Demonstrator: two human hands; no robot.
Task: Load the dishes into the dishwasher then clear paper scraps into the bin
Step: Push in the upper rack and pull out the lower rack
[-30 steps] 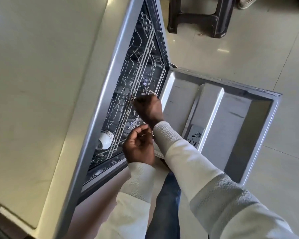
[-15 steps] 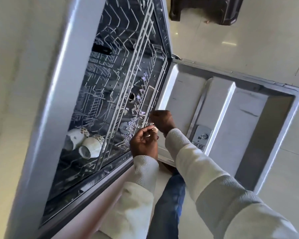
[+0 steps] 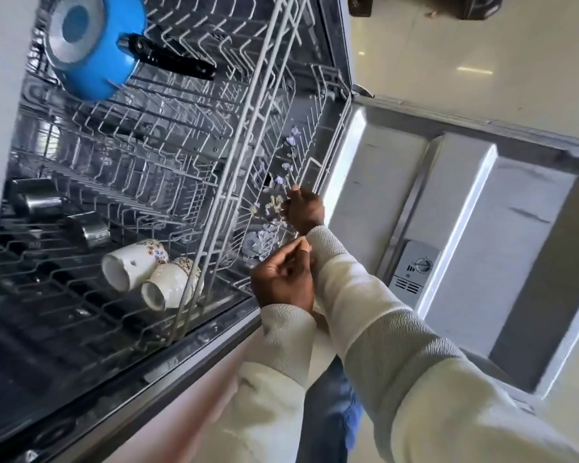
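The dishwasher stands open with its door (image 3: 502, 235) folded down on the right. Torn purple and white paper scraps (image 3: 270, 236) lie scattered in the wire rack (image 3: 248, 105) nearest the door. My right hand (image 3: 304, 211) reaches into that rack, its fingertips curled and pinching at the scraps. My left hand (image 3: 281, 279) hovers just below it at the rack's edge, fingers curled with thumb and fingertips pinched on a pale bit of paper. Two white floral cups (image 3: 147, 272) lie on their sides in the deeper rack.
A blue saucepan (image 3: 94, 45) with a black handle sits upside down at the rack's far end. Two steel cups (image 3: 64, 212) lie left of the floral cups. The detergent dispenser (image 3: 415, 272) is on the door. A dark stool (image 3: 465, 5) stands on the tiled floor beyond.
My head has dropped closer, showing more of the racks, the pan and the steel cups. My right hand has shifted slightly along the rack onto the scraps; my left stays just beneath it.
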